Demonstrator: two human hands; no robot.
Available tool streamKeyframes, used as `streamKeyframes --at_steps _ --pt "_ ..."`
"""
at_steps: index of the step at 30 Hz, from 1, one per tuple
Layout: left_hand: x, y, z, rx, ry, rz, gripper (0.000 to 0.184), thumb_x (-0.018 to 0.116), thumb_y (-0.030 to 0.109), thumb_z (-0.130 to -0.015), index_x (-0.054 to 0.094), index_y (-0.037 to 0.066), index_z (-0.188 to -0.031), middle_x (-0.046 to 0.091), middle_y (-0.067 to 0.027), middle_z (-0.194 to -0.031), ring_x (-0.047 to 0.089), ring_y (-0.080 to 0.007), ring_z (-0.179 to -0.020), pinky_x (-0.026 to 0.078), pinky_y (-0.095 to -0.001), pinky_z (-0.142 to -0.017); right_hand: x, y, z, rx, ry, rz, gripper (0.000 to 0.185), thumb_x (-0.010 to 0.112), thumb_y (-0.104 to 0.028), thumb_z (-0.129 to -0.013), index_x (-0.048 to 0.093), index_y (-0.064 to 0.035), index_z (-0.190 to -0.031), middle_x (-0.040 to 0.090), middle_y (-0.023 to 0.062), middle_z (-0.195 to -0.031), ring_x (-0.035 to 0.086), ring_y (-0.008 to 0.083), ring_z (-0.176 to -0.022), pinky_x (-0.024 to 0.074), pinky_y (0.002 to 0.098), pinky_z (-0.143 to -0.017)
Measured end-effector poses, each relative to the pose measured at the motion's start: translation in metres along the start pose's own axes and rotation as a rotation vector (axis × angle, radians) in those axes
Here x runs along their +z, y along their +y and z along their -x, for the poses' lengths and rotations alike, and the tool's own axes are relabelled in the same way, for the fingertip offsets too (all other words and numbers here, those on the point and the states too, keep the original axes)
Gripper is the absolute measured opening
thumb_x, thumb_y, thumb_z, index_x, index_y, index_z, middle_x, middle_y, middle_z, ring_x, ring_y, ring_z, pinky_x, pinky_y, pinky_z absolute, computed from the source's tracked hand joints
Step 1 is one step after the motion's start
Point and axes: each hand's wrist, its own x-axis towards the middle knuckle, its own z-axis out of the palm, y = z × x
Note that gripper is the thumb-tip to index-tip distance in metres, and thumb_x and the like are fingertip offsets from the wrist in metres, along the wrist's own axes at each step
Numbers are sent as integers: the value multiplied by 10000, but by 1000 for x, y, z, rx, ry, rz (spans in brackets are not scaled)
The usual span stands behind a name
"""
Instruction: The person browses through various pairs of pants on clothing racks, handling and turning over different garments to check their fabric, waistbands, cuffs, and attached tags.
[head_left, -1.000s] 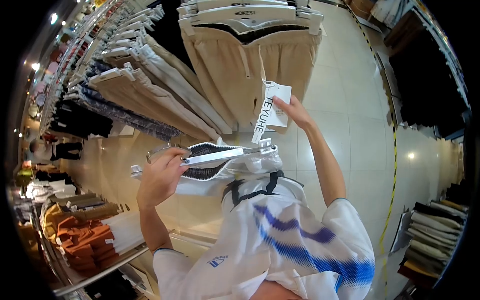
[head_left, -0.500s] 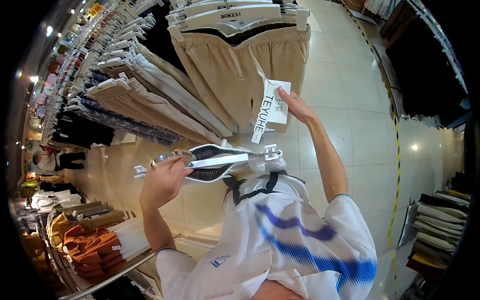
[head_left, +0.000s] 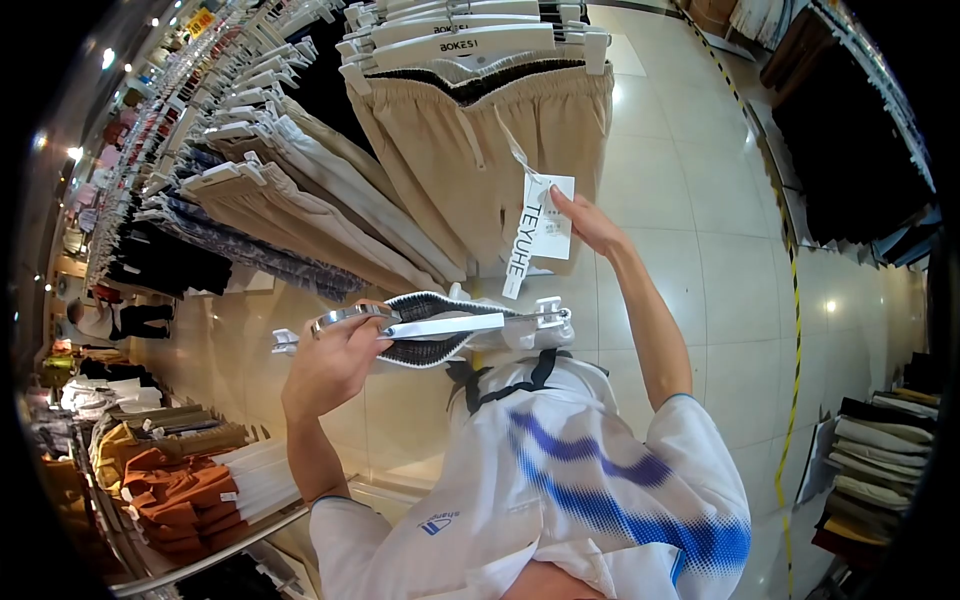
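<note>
Hanging trousers (head_left: 488, 170) behind white tags (head_left: 552, 238)

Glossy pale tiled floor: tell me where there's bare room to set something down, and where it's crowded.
Bare: the glossy pale tiled floor between the bare right hand and the black-and-yellow striped tape; a smaller patch between the bare left hand and the rust-orange garments. Crowded: upper left, trousers packed closely on white hangers.

White tags (head_left: 547, 228): tilted, before beige trousers (head_left: 560, 120) | hanger (head_left: 450, 326): across open waistband (head_left: 425, 351)
</note>
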Motion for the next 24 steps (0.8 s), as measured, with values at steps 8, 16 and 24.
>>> streamKeyframes --at_steps 8,16,24 --pt "-24 -2 -12 -19 79 55 168 666 -7 -717 586 -23 -864 623 -125 -903 605 -285 -675 469 -346 -551 -1 39 47 -267 15 16 783 450 -577 -900 300 2 -1405 414 146 -1386 407 250 -1277 327 341 -1042" --pt "-32 -31 -70 78 143 123 154 626 -9 -746 555 -32 -881 589 -146 -901 577 -344 -700 459 -372 -596 33 60 110 -301 136 -21 265 599 -270 -912 643 -9 -900 572 -44 -759 482 41 -698 389 217 -617" --pt "-15 -69 -176 339 117 175 109 563 28 -844 539 -35 -930 551 -135 -813 577 -267 -674 451 -336 -610 14 38 99 -369 462 -97 295 577 -267 -932 621 -16 -782 535 -75 -676 392 17 -609 287 208 -533"
